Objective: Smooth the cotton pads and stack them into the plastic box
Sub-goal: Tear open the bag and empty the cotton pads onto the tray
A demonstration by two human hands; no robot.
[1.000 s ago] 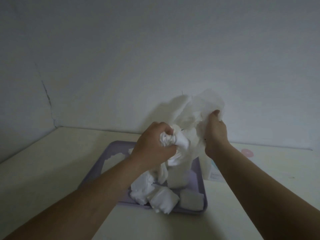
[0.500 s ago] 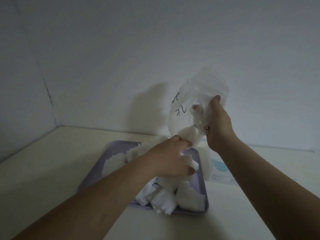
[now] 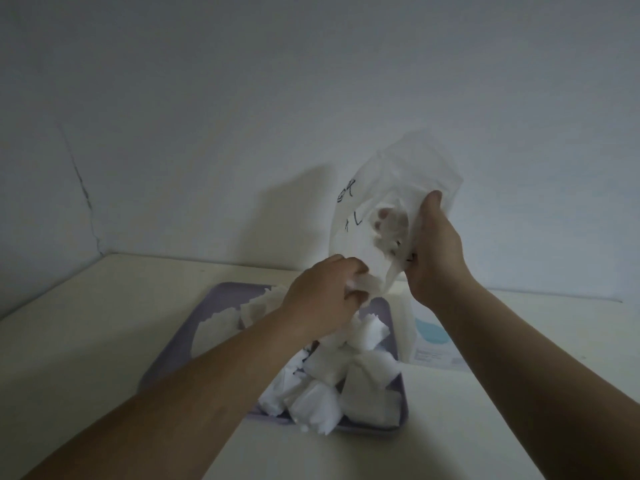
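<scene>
A lilac tray [image 3: 180, 344] lies on the table with a heap of crumpled white cotton pads [image 3: 349, 379] on it. My right hand [image 3: 436, 258] grips a thin translucent plastic bag [image 3: 398, 188] with black handwriting, held up above the tray's far right corner. My left hand [image 3: 322, 299] is at the bag's lower mouth, its fingers curled round a wad of cotton pads [image 3: 363, 284] coming out of the bag. More pads lie flat at the tray's far left [image 3: 221, 323].
A white box with a light blue mark [image 3: 429, 341] stands right of the tray, partly behind my right forearm. The cream table meets white walls at the back and left.
The bag has been lifted higher and tipped. Several pads have dropped onto the tray, and my left hand has gone from clutching a wad to pulling pads at the bag's mouth.
</scene>
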